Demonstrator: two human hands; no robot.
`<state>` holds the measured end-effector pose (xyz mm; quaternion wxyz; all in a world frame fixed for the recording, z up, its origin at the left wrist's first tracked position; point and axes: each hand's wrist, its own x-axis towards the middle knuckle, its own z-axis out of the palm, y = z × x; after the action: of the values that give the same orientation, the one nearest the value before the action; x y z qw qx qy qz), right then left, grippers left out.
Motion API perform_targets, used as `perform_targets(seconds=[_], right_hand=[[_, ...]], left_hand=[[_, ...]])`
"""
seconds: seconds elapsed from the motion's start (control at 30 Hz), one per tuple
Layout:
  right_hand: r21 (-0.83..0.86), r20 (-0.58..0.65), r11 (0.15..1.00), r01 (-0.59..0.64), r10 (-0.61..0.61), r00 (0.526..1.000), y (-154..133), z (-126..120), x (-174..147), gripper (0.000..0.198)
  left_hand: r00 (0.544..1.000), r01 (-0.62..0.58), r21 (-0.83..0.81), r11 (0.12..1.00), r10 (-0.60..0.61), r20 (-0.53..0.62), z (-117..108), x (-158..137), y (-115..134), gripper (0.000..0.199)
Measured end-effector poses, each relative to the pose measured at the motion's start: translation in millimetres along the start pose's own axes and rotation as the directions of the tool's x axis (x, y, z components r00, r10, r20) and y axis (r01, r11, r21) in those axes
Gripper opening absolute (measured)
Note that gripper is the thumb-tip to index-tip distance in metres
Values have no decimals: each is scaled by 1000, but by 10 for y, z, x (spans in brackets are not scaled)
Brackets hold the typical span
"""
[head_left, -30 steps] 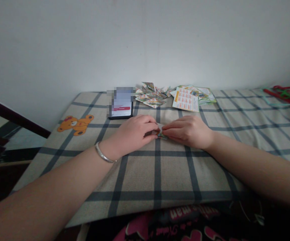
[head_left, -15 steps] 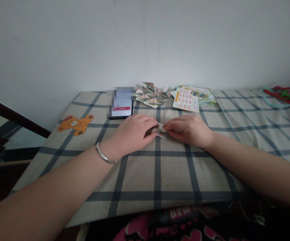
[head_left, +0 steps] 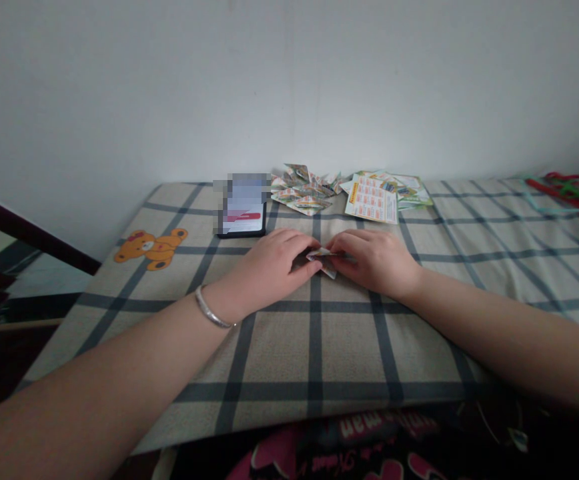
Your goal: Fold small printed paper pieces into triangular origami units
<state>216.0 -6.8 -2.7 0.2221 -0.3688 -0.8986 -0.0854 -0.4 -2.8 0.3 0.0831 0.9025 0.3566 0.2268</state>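
Between my two hands, a small folded piece of printed paper [head_left: 326, 264] is held just above the checked tablecloth. My left hand [head_left: 283, 265], with a silver bangle [head_left: 210, 311] at its wrist, pinches the paper's left side between thumb and fingers. From the right, my right hand [head_left: 377, 261] grips the other side with its fingertips. The fingers cover much of the paper, so its exact fold is partly hidden. Behind my hands lies a pile of folded paper pieces [head_left: 303, 192] with similar print. To its right, flat printed paper sheets [head_left: 372, 199] are stacked loosely.
A phone [head_left: 243, 212] with a lit, partly blurred screen lies beyond my left hand. An orange bear picture [head_left: 152, 249] is on the cloth at the left. Red, green and pale blue strands [head_left: 569, 193] lie at the far right. A wall [head_left: 289, 87] rises behind the table.
Both hands have drawn slightly closer together around the paper, the left shifting a little right. The paper now looks more folded, with a raised edge. The things behind have not moved.
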Motion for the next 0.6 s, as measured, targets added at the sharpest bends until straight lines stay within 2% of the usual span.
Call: perform_targets(seconds=[0.2, 0.37, 0.6], right_hand=[[-84, -3, 996, 16, -17, 1000, -21, 33, -13, 17], [8, -13, 1000, -6, 6, 1000, 10, 51, -9, 10], [113, -4, 970, 215, -216, 976, 84, -37, -27, 18]], left_hand=[[1000, 20, 58, 998, -21, 5, 69, -30, 28, 27], [1000, 7, 42, 999, -6, -15, 67, -44, 34, 26], [999, -39, 8, 999, 40, -36, 45, -22, -62, 18]])
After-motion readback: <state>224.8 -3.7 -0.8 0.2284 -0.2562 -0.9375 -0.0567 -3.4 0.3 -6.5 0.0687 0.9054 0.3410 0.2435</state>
